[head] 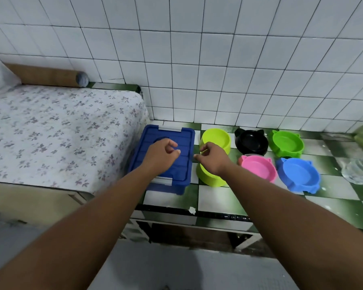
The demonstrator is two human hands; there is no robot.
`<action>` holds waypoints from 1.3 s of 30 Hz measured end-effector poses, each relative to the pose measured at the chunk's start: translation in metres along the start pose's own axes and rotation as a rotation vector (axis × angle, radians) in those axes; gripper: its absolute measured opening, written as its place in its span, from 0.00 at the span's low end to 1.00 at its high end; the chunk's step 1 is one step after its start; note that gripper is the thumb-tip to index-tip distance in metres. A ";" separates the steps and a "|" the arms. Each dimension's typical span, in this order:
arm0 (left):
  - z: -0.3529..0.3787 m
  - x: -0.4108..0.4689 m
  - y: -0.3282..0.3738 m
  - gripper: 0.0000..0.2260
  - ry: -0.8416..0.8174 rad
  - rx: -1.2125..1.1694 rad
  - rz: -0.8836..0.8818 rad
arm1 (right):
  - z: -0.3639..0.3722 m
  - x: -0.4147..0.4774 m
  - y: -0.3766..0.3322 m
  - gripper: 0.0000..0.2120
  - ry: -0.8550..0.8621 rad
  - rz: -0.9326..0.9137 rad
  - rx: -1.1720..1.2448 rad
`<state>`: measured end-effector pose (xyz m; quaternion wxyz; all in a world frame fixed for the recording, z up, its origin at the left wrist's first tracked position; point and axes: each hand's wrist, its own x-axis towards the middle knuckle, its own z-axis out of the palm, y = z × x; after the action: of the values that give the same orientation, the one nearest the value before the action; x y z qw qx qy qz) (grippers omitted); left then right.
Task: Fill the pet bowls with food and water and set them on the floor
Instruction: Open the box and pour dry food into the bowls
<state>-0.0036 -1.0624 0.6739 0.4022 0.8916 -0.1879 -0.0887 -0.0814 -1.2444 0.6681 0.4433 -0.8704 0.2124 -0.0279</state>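
Okay, far left, the flower-print cloth is covering a raised surface, with a brown roll lying along the tiled wall behind it. Just beside the cloth, the blue lidded bin is sitting on the green-and-white checkered counter, lid on, grey latches showing at the near and far ends. My left hand is hovering over the lid, fingers loosely curled, gripping nothing; can't tell if it's touching the plastic. My right hand is reaching in just beside the bin's right edge, fingers half curled, also empty, blocking part of the near lime bowl. Hands are near each other but apart.

Moving right: far lime bowl behind my right hand, then black eared bowl, pink bowl in front of it, green bowl, blue bowl. All six are sitting empty on the counter, none on the floor yet. Clear water bottle is lying at the far right edge, blurred.

I'm guessing the bin holds the food, so the first step is opening it: the rigid lid probably pops at the grey latches, so I should be pulling there, not the middle. Bowls look like light, stiff plastic, a bit slick; gripping by the rim works empty, two hands underneath once watered, or they'll slop.
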 end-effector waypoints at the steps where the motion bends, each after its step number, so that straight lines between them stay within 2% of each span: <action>1: -0.002 -0.005 -0.005 0.07 0.004 -0.018 -0.016 | 0.002 0.001 -0.001 0.11 -0.004 -0.015 -0.016; 6: -0.014 -0.034 -0.037 0.06 -0.040 0.043 -0.021 | 0.014 0.020 -0.013 0.07 0.000 -0.091 -0.104; 9: -0.020 -0.046 -0.055 0.07 -0.072 0.114 0.003 | 0.024 0.038 -0.021 0.09 0.016 -0.114 -0.179; 15: -0.030 -0.053 -0.069 0.16 -0.188 0.332 0.084 | 0.036 0.076 -0.044 0.10 0.007 -0.168 -0.306; 18: -0.027 -0.058 -0.069 0.15 -0.087 0.335 0.075 | 0.035 0.102 -0.051 0.11 0.015 -0.232 -0.354; 21: -0.021 -0.062 -0.062 0.14 0.024 0.316 -0.023 | 0.036 0.129 -0.058 0.13 -0.008 -0.286 -0.396; 25: -0.026 -0.050 -0.042 0.19 -0.159 0.570 -0.070 | 0.044 0.160 -0.066 0.18 -0.097 -0.313 -0.565; 28: -0.035 -0.041 -0.032 0.21 -0.294 0.695 -0.062 | 0.052 0.169 -0.065 0.16 -0.147 -0.368 -0.663; 32: -0.039 -0.039 -0.033 0.13 -0.319 0.655 -0.008 | 0.056 0.175 -0.060 0.11 -0.159 -0.452 -0.732; 39: -0.038 -0.032 -0.035 0.11 -0.361 0.594 0.009 | 0.055 0.176 -0.057 0.09 -0.162 -0.579 -0.881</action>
<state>-0.0121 -1.0017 0.6732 0.0861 0.9388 -0.2777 -0.1845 0.1112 -1.2424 0.6544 0.0248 -0.9965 -0.0797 0.0100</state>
